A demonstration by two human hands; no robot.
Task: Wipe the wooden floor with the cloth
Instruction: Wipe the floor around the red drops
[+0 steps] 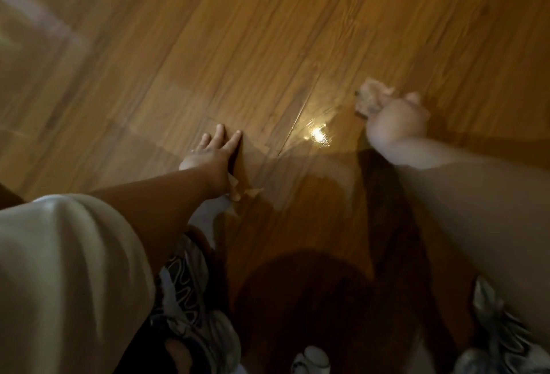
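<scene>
Two grips, one cloth. Left grip (214, 150) flat on wooden floor (268, 31), fingers straight, holding nothing. Right grip (395, 120) curled round crumpled cloth (372, 99), low at floor, well apart from left. One glare spot (318, 134) between them.

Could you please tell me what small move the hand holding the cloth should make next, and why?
Probably draw the cloth leftward across the glossy patch. The right hand grips the bunched cloth at the wooden floor, and the patch, which may be wet, lies just to its left, between the two hands. The left hand rests with straight fingers on the floor, apparently bracing.
</scene>
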